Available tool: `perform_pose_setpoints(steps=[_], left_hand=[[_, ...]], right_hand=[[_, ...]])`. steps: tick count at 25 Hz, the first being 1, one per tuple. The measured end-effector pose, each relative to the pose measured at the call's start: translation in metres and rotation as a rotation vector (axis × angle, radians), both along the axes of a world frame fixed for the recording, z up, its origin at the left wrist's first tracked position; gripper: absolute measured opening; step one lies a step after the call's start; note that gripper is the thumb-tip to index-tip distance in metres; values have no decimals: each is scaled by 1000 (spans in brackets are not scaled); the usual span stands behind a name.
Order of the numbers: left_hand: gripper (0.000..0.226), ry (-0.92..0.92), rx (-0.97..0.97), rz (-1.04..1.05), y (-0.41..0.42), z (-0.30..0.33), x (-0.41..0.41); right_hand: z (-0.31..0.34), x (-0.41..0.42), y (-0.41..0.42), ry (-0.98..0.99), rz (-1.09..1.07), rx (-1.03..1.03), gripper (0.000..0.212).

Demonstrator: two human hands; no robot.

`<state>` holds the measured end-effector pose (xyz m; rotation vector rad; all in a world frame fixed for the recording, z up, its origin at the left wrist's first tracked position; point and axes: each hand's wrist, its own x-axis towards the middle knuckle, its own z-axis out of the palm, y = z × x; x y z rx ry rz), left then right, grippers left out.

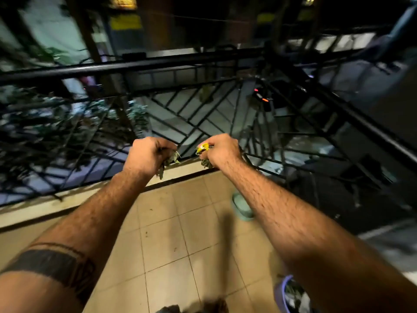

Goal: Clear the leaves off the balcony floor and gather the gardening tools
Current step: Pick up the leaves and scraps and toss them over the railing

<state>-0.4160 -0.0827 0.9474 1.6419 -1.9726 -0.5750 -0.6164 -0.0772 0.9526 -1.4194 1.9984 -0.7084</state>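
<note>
Two handfuls of leaves (pixel 172 158) were up at the edge of the balcony, one bunch in each fist. The left hand (pixel 147 154) was curled tight round a wad of dull green-brown leaves that stuck out below the fingers; the right hand (pixel 220 150) was closed on another clump, with a yellow scrap (pixel 202 147) showing at the thumb. Both fists hung close together over the floor's outer edge, just before the black railing (pixel 140 65). Such leaves would likely be light, dry and crumbly — best held bunched in a full fist, not pinched, since loose bits could slip out or blow away. Below, the tiled floor (pixel 162 242) looked mostly bare, with a few dark specks. A pale green dish (pixel 240 207) sat near the railing, and a purple tub (pixel 282 292) stood at the lower right — its contents too blurred to name. No gardening tool could be made out.
</note>
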Motion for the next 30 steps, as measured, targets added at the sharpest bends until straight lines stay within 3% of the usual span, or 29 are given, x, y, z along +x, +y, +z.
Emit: perform_pose_setpoints(steps=[4,9,15,22,30], left_hand=[[16,88,37,-231,-11,6,-75],[16,46,30,-582,4,-2,-150],[17,1,43,-907,66,-19,-240],[17,20,114,-1100,141,-35,-324],[17,-38,165,-1239,221,-55,-404]], right_hand=[[3,-61,38,-8,-306,9,25],[3,-107,106,39,-576,28,28],[-9,-149,214,-40,-860,75,24],[-21,-196,305,-4,-1070,94,27],[-48,-254,386,-104,-1257,58,15]])
